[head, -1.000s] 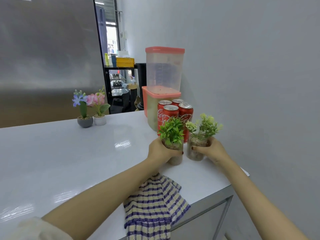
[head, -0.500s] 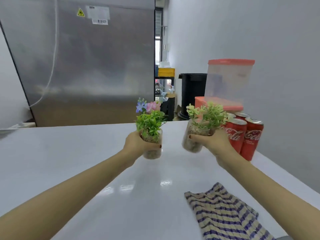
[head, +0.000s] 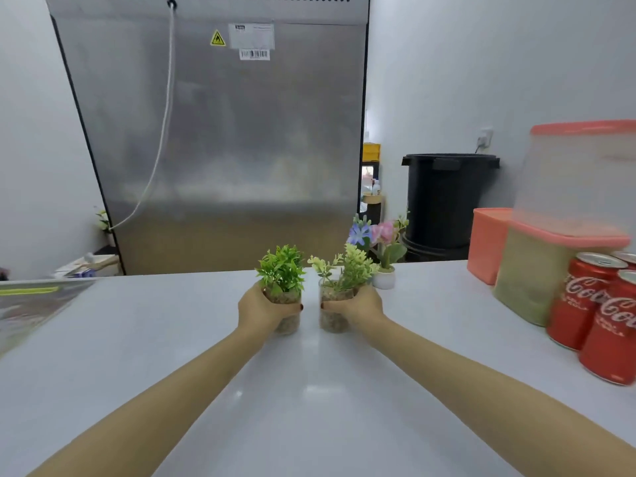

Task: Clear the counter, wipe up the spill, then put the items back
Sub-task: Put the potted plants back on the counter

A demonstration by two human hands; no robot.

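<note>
Your L hand fingers wrap the green plant jar, R hand the pale plant jar. Prob. put-back step: next, set both upright on the counter, then let go.

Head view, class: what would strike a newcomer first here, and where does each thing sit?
Centre of the counter: the left hand grips the bright green plant, the right hand the paler plant. Red cola cans stand at the right edge, and a steel fridge fills the background.

Counter lies open left and near; cola cans and containers block the right, flower pots behind
</note>
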